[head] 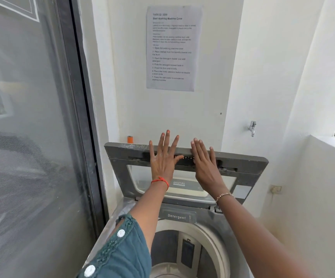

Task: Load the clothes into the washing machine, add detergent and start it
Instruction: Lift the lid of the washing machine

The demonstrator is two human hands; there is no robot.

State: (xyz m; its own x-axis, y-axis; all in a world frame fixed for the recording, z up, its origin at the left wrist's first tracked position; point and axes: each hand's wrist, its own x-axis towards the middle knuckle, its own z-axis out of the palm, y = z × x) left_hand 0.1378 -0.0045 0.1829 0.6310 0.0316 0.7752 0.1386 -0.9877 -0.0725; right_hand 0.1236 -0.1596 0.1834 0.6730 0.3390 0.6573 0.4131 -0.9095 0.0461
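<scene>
Washing machine: lid raised upright, drum exposed below it. 2 hands are held flat before the lid: left hand fingers spread, right hand fingers together, nothing gripped.

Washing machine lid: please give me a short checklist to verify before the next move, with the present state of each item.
1. Lid raised and upright: ok.
2. Both hands empty, left hand and right hand flat, fingers spread: ok.
3. Clothes inside the drum: not ok in the part that shows; the bottom is hidden.
4. Detergent drawer pushed in: ok.
5. Detergent within reach: cannot tell; only a small orange object shows behind the lid.
</scene>
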